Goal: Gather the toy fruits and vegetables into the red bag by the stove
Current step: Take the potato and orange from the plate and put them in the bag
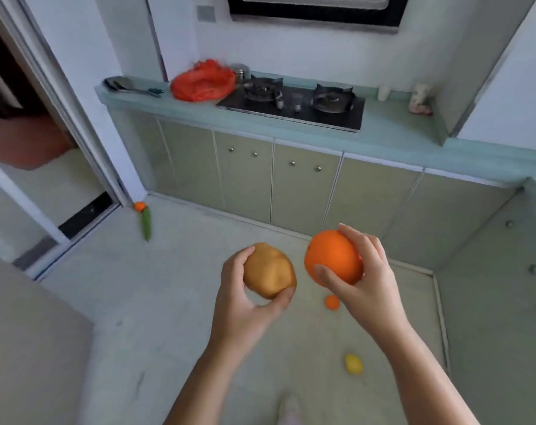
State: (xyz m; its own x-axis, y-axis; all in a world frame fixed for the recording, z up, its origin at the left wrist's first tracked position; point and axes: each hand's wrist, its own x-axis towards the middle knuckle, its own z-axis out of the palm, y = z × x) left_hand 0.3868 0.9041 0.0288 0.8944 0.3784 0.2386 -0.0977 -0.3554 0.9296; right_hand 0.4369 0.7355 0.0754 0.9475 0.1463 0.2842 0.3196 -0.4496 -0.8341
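Note:
My left hand point(245, 305) grips a brown toy potato point(268, 269) at chest height over the floor. Beside it, my right hand point(361, 280) holds a toy orange point(332, 256). The red bag point(202, 81) lies crumpled on the teal counter, just left of the black gas stove point(294, 101). On the floor lie a small orange toy point(332, 302) below my hands, a yellow lemon toy point(353, 364) nearer my feet, and, by the door frame at the left, a green cucumber toy point(146, 224) touching a small orange toy point(140, 206).
Green cabinets point(303, 191) run under the counter and turn along the right wall. A metal ladle point(122, 84) rests at the counter's left end; a white cup point(383, 92) and a small figure point(420, 99) stand right of the stove. A sliding doorway point(76, 185) opens at the left.

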